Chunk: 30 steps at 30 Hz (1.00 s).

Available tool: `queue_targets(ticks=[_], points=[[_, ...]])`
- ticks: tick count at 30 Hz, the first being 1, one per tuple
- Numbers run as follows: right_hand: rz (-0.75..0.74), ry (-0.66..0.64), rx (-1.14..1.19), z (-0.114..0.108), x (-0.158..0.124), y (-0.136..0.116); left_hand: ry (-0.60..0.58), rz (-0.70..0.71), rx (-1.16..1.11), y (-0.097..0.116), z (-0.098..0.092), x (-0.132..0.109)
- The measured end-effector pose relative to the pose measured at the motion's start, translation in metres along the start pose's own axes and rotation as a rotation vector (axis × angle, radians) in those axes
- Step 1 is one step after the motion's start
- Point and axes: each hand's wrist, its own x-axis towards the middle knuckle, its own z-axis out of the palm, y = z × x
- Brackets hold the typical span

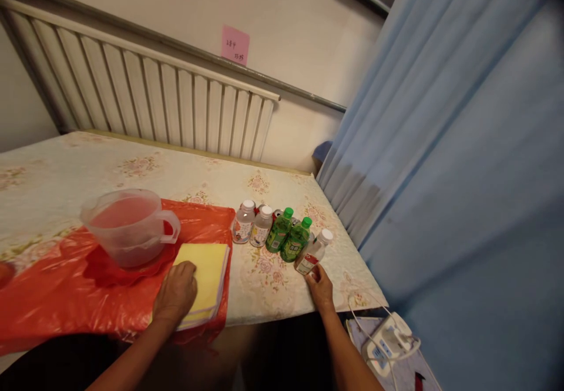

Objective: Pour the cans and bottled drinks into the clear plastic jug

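Note:
My right hand (320, 287) has its thumb and fingers around the lower part of a clear bottle (314, 252) with a white cap and a red-and-white label. The bottle leans to the right at the end of a row. Beside it stand two green drink bottles (295, 241) with green caps, then two small clear bottles (261, 227) with white caps. Several cans (278, 213) show partly behind them. My left hand (178, 291) is curled closed on a stack of yellow paper (207, 279); its palm and anything inside are hidden.
A translucent measuring jug (132, 235) stands on a red plastic bag (48, 300) at the left. A flowered cloth (264, 288) covers the table. A power strip (390, 344) with cables lies lower right. A blue curtain (440, 144) hangs right; a radiator (171, 100) is behind.

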Motion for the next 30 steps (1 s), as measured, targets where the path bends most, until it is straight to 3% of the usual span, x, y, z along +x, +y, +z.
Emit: queue_targets(ticks=[10,18,24,27,30], points=[[0.078,0.063,0.012,0.0,-0.031,0.006,-0.022,-0.036,0.011,0.005,-0.005,-0.005],[0.06,0.043,0.012,0.017,-0.068,-0.013,-0.047,-0.073,-0.088,0.005,-0.008,-0.004],[0.04,-0.132,0.107,0.059,-0.086,-0.057,-0.044,-0.1,-0.162,0.003,-0.008,0.001],[-0.043,-0.256,0.147,0.084,-0.091,-0.095,-0.014,-0.126,-0.185,0.006,-0.015,0.003],[-0.158,-0.293,0.127,0.102,-0.096,-0.142,0.062,-0.155,-0.233,0.015,-0.031,0.004]])
